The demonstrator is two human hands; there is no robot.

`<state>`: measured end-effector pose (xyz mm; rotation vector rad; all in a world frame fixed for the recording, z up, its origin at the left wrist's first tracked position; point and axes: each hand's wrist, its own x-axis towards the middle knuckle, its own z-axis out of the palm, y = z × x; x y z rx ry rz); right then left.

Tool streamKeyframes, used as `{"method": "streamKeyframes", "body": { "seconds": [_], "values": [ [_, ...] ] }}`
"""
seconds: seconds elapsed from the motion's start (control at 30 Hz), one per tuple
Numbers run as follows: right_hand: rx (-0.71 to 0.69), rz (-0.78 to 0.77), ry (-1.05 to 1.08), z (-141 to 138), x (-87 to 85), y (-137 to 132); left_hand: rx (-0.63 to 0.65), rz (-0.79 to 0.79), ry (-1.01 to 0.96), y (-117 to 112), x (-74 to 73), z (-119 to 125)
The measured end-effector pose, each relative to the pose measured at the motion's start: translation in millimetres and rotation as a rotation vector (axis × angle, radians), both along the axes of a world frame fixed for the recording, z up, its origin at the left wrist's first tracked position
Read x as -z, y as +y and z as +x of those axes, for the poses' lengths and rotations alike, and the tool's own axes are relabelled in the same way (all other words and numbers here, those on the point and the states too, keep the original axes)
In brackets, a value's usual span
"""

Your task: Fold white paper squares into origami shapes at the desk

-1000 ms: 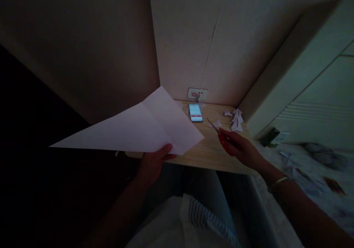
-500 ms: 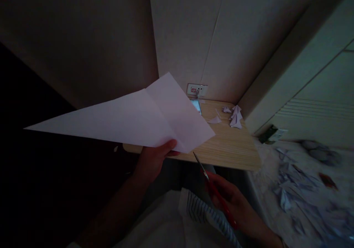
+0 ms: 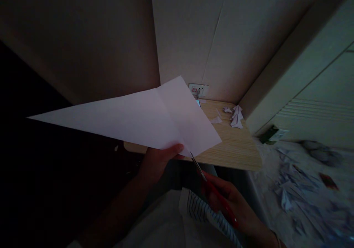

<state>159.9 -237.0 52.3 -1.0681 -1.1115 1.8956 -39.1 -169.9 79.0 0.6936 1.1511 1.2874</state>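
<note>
Left hand [image 3: 155, 163] pinching paper [image 3: 132, 119] (1 thumb [image 3: 177, 148] atop), right hand [image 3: 238, 200] angling scissors [image 3: 215, 191]

Left hand [image 3: 157, 161] gripping folded white paper [image 3: 132, 119], right hand [image 3: 229, 200] holding red-handled scissors [image 3: 221, 200] at its edge

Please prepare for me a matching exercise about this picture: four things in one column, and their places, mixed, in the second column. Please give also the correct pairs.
Things:
1. large paper
2. scissors
3. power socket
4. small folded papers

Places:
A. on the wooden tabletop
B. in the right hand
C. in the left hand
D. on the wall

Pairs: 1-C, 2-B, 3-D, 4-A
</note>
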Motion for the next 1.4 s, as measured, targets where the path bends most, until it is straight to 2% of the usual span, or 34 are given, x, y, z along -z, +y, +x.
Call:
{"method": "streamKeyframes", "body": {
  "seconds": [0.4,0.67,1.4],
  "values": [
    [-0.01,0.017,0.046,-3.3,-2.1,-2.0,0.008,-0.033,0.061,-3.8,-9.3,3.3],
    [0.003,0.015,0.076,-2.2,2.2,-3.3,0.021,-0.006,0.084,-3.4,-7.0,2.4],
    [0.002,0.001,0.076,-4.2,-1.2,-1.6,-0.004,-0.002,0.106,-4.8,-9.9,5.9]
  ]
}}
